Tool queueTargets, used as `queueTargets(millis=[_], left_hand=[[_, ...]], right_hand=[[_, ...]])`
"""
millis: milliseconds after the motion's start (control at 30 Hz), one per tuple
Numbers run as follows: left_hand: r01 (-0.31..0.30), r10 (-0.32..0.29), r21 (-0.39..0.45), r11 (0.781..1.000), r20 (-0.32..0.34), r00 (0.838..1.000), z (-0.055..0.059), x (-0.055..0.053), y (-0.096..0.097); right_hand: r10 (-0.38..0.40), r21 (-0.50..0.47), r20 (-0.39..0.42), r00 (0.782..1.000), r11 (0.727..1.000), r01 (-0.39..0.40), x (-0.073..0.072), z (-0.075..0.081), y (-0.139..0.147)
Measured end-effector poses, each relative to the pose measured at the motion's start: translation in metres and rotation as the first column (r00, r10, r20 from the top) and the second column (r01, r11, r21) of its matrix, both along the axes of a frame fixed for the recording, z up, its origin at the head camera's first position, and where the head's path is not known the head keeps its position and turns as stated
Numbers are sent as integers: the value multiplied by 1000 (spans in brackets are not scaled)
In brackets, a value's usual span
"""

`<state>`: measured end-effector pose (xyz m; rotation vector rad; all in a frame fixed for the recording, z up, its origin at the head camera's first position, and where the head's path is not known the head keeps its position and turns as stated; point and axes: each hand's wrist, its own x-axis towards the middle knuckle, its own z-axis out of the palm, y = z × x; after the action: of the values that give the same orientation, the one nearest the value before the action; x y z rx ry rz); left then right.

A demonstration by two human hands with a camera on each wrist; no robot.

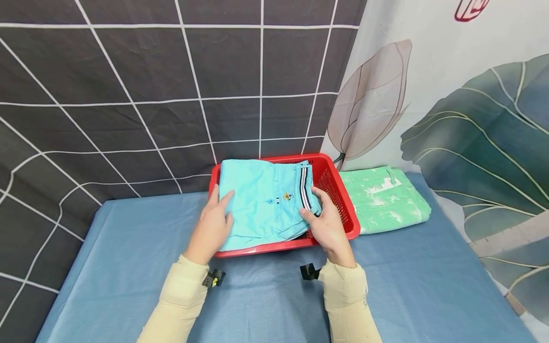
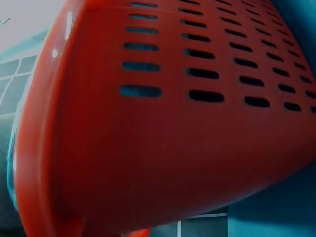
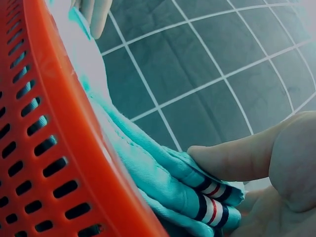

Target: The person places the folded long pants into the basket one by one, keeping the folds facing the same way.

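Observation:
Folded turquoise pants point(image 1: 257, 205) with small embroidered motifs and a dark-and-white striped band lie in a red plastic basket point(image 1: 339, 200), covering most of its opening. At the striped end, my right hand point(image 1: 328, 228) pinches the layered edge, thumb on top; in the right wrist view the thumb point(image 3: 232, 158) presses on the stacked folds. My left hand point(image 1: 212, 226) rests at the opposite edge of the pants, its fingers extended along the cloth. The left wrist view is filled by the slotted basket wall point(image 2: 163, 143), and the left hand is hidden there.
A folded green-and-white cloth item point(image 1: 381, 200) lies right of the basket. Blue cloth point(image 1: 141, 262) covers the table. Behind stand a dark grid-patterned curtain point(image 1: 163, 71) and a white leaf-printed curtain point(image 1: 429, 33).

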<state>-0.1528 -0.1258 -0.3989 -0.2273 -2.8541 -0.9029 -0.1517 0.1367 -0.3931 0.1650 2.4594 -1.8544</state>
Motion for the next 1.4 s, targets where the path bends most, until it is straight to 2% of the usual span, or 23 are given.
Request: queueTargets(millis=[133, 233, 333, 467, 567, 833, 933, 1133, 1400], left_hand=[[37, -45, -95, 995, -87, 995, -1, 1, -1], [78, -100, -171, 982, -125, 987, -3, 0, -5], [121, -142, -197, 973, -95, 985, -4, 0, -9], [169, -174, -194, 966, -10, 985, -6, 1, -15], [195, -195, -187, 963, 23, 981, -6, 2, -18], [246, -232, -154, 957, 102, 967, -3, 4, -25], [264, -248, -148, 953, 117, 962, -3, 3, -27], [269, -251, -166, 949, 122, 960, -1, 3, -26], [276, -251, -199, 940, 141, 958, -2, 1, -23]], right_hand=[[13, 30, 10, 1000, 999, -13, -1, -1, 2], [20, 67, 9, 1000, 998, -21, -1, -2, 4], [24, 105, 3, 1000, 994, -25, 0, -3, 5], [24, 151, -4, 1000, 988, -23, 0, -4, 5], [23, 187, -20, 1000, 982, -19, 1, -5, 5], [38, 341, -88, 995, 940, -6, 1, -5, 1], [37, 373, -94, 995, 928, 1, 1, -4, 0], [62, 434, -99, 993, 901, -13, 1, -4, -2], [75, 491, -17, 997, 870, -57, -1, -6, -5]])
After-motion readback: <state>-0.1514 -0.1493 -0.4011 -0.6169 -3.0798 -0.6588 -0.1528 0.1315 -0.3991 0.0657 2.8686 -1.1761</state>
